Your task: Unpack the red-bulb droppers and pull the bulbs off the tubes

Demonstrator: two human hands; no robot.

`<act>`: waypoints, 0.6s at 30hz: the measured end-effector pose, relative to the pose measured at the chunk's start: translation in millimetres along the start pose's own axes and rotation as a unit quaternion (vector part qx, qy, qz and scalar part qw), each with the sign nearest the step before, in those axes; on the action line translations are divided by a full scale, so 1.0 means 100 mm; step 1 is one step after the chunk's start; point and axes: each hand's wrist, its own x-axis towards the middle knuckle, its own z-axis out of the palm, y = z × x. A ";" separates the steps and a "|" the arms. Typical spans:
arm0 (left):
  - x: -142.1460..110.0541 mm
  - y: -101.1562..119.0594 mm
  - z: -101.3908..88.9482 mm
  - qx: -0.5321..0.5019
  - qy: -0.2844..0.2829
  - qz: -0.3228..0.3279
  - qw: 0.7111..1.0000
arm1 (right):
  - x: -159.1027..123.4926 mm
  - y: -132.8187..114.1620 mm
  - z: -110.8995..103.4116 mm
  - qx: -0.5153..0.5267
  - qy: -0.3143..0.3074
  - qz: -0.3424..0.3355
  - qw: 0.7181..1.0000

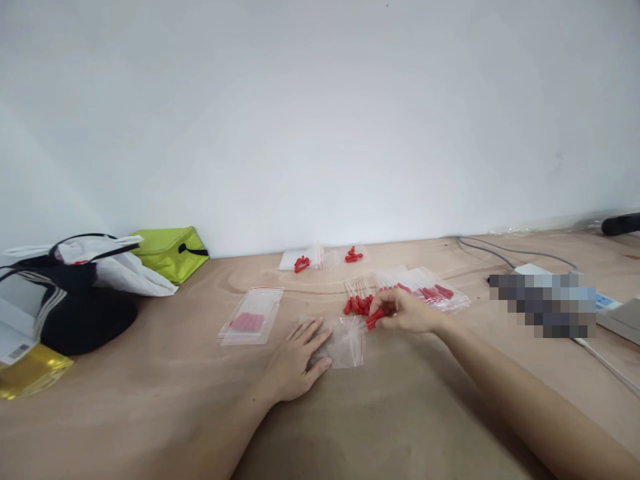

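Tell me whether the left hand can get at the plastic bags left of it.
Probably yes: the left hand lies flat on a clear bag, and nothing visible blocks its way to the plastic bags.

A green bag [167, 252] (black-strapped) stands beside a white bag [125, 272].

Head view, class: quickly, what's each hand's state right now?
Left hand: open, resting on a clear, flat plastic bag.
Right hand: closed, holding thin clear tubes with red ends.
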 end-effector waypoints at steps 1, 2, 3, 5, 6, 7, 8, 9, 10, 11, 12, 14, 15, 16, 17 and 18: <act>0.00 0.00 0.00 -0.001 0.003 0.002 1.000 | -0.03 -0.02 -0.10 0.018 0.009 0.008 1.000; 0.00 0.00 -0.01 -0.003 0.005 0.004 1.000 | -0.06 -0.05 -0.21 0.036 0.022 0.014 0.999; 0.00 0.01 -0.01 -0.004 0.006 0.004 1.000 | -0.09 -0.07 -0.31 0.050 0.045 0.016 0.998; 0.00 0.02 -0.03 -0.004 0.005 0.004 1.000 | -0.14 -0.11 -0.46 0.063 0.114 0.008 0.991; 0.00 0.03 -0.03 -0.003 0.004 0.002 1.000 | -0.15 -0.12 -0.51 0.062 0.156 -0.006 0.986; 0.00 0.03 -0.04 -0.001 0.002 0.001 1.000 | -0.14 -0.12 -0.54 0.059 0.199 -0.026 0.978; 0.00 0.04 -0.04 0.001 -0.001 0.000 1.000 | -0.12 -0.11 -0.54 0.052 0.242 -0.050 0.968; 0.00 0.04 -0.05 0.002 -0.002 0.000 1.000 | -0.09 -0.09 -0.51 0.038 0.287 -0.076 0.954; 0.00 0.04 -0.05 0.001 -0.002 0.001 1.000 | -0.05 -0.05 -0.46 0.017 0.330 -0.101 0.938; -0.01 0.04 -0.05 0.000 -0.001 0.002 1.000 | 0.00 0.00 -0.39 -0.014 0.372 -0.123 0.920; -0.01 0.04 -0.05 -0.002 0.000 0.003 1.000 | 0.04 0.05 -0.30 -0.062 0.416 -0.142 0.896; -0.01 0.03 -0.05 -0.005 0.004 0.004 1.000 | 0.13 0.18 -0.11 -0.172 0.425 -0.184 0.869; -0.01 0.03 -0.05 -0.006 0.005 0.004 1.000 | 0.16 0.24 -0.02 -0.222 0.398 -0.211 0.865; -0.01 0.03 -0.05 -0.007 0.006 0.004 1.000 | 0.18 0.30 0.06 -0.266 0.377 -0.232 0.857; -0.01 0.03 -0.05 -0.007 0.006 0.003 1.000 | 0.19 0.35 0.13 -0.306 0.356 -0.247 0.848; -0.01 0.03 -0.05 -0.007 0.006 0.002 1.000 | 0.20 0.40 0.19 -0.341 0.334 -0.259 0.840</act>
